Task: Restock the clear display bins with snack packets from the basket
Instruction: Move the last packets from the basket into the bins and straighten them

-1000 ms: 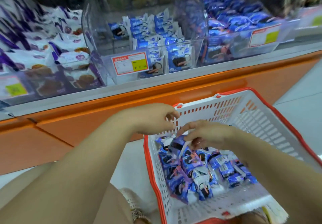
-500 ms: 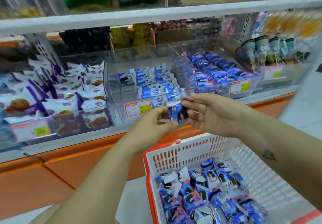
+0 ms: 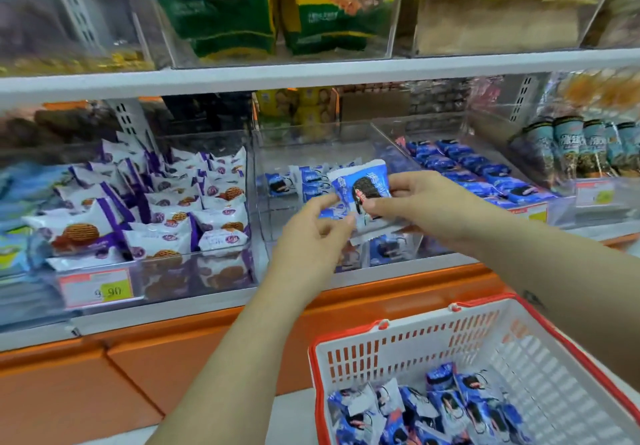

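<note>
Far left of the middle bin [image 3: 311,147], the left bin [image 3: 194,271] is packed with white-and-purple waffle packs [image 3: 156,209], and a price tag [image 3: 95,287] sits on its front. The middle bin itself is sparse: a few blue packs [image 3: 306,181] at the back, a couple more [image 3: 388,249] against the front wall. Right in front of it, the left hand [image 3: 311,233] has curled fingers and pinches the lower left edge of a blue-and-white packet [image 3: 363,192]. That packet is up in the air over the middle bin's front, tilted. The right hand [image 3: 426,205] grips its right side between thumb and bent fingers. Just right of the middle bin, the right bin [image 3: 433,129] holds rows of dark blue packs [image 3: 467,171]. Further right stand teal cones [image 3: 581,147]. Below and to the right of the middle bin, the white basket [image 3: 408,354] with a red rim has a heap of blue packets [image 3: 443,410] on its floor.
</note>
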